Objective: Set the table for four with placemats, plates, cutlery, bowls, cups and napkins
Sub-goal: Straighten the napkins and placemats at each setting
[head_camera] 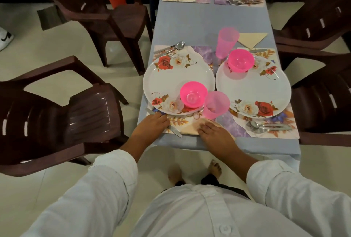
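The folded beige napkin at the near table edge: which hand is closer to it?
Right. The right hand rests flat on the folded beige napkin; the left hand is to its left, over the silver knife.

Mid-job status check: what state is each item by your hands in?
Left hand, resting over knife handle, grip unclear.
Right hand, flat on folded napkin.
Near bowl, upright on left plate.
Near cup, upright, empty.
Far napkin, folded, lying on tablecloth.

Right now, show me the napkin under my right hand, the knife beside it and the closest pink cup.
napkin (190, 129): head view, its bare left part.
knife (175, 132): head view, the blade.
pink cup (215, 105): head view, its open mouth.
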